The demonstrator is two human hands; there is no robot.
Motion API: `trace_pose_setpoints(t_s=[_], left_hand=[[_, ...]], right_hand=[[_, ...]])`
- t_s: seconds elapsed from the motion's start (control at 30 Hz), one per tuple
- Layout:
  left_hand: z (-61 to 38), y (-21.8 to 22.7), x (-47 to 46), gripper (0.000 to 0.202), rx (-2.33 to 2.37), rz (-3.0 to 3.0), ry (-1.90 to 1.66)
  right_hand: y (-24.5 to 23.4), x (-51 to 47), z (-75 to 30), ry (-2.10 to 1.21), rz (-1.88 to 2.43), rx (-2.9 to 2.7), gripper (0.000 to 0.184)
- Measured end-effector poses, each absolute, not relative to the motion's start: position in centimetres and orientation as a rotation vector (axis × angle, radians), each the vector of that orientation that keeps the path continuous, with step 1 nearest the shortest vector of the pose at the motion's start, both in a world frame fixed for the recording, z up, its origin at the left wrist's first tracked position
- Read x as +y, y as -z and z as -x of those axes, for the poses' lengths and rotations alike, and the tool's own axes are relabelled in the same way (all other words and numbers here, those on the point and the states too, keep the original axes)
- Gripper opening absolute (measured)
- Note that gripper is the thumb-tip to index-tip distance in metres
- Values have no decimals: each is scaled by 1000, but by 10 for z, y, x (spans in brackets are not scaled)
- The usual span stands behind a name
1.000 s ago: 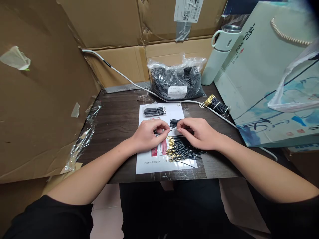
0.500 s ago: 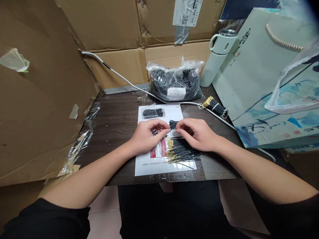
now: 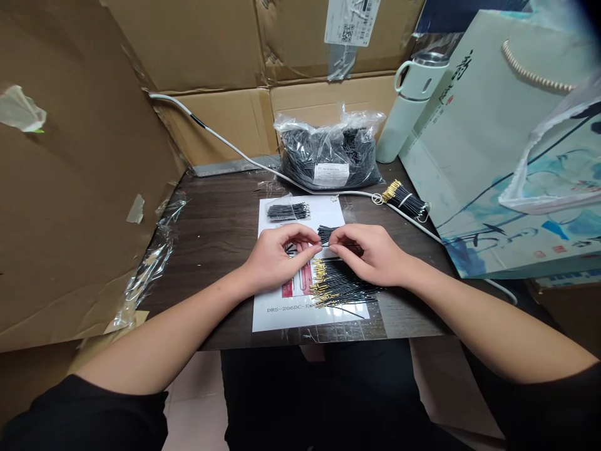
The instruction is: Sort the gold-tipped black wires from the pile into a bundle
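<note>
My left hand (image 3: 277,257) and my right hand (image 3: 370,254) meet fingertip to fingertip over a white printed sheet (image 3: 282,313) on a dark wooden table (image 3: 220,219). Both are closed in a pinch on something thin that I cannot make out. Just below the fingertips lies a loose pile of black wires with gold tips (image 3: 340,287). A few short black pieces (image 3: 325,233) sit just behind the fingers. A small clear bag of black pieces (image 3: 288,210) lies at the top of the sheet.
A large plastic bag of black parts (image 3: 328,156) stands at the back of the table. A tied bundle of gold-tipped wires (image 3: 404,199) lies right of it, beside a white cable (image 3: 263,168). A pale flask (image 3: 409,103), a paper gift bag (image 3: 498,144) and cardboard walls (image 3: 75,188) ring the table.
My two hands have drawn slightly closer, their fingertips now almost touching. The view has shifted a little; the things on the table have not moved.
</note>
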State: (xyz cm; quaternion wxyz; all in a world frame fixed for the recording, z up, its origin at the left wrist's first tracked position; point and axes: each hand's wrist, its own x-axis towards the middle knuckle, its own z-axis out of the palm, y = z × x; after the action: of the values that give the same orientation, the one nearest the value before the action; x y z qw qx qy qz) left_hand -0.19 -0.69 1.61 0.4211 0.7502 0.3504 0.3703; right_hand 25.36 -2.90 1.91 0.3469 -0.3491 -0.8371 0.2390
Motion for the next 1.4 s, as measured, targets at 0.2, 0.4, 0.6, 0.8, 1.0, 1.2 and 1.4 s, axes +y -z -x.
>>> trace_pose_setpoints(t_s=[0.2, 0.4, 0.6, 0.8, 1.0, 1.2, 1.4], left_hand=[[4, -16, -7, 22, 849, -1916, -941], [9, -20, -4, 26, 845, -2214, -963], [21, -24, 8, 16, 877, -2682, -742], [22, -24, 10, 4, 1048, -2804, -389], [22, -25, 9, 6, 1057, -2779, -331], [23, -25, 9, 3, 1039, -2780, -354], [22, -24, 9, 7, 1059, -2742, -357]], right_hand=[[-19, -30, -254, -619, 905, -2145, 6], [-18, -25, -258, -572, 909, -2150, 5], [-10, -5, -269, -307, 972, -2208, 8], [-1, 3, -273, -340, 1018, -2211, 10], [3, 6, -274, -332, 1059, -2196, 10], [5, 6, -275, -335, 1052, -2222, 9], [-1, 3, -275, -317, 1028, -2226, 7]])
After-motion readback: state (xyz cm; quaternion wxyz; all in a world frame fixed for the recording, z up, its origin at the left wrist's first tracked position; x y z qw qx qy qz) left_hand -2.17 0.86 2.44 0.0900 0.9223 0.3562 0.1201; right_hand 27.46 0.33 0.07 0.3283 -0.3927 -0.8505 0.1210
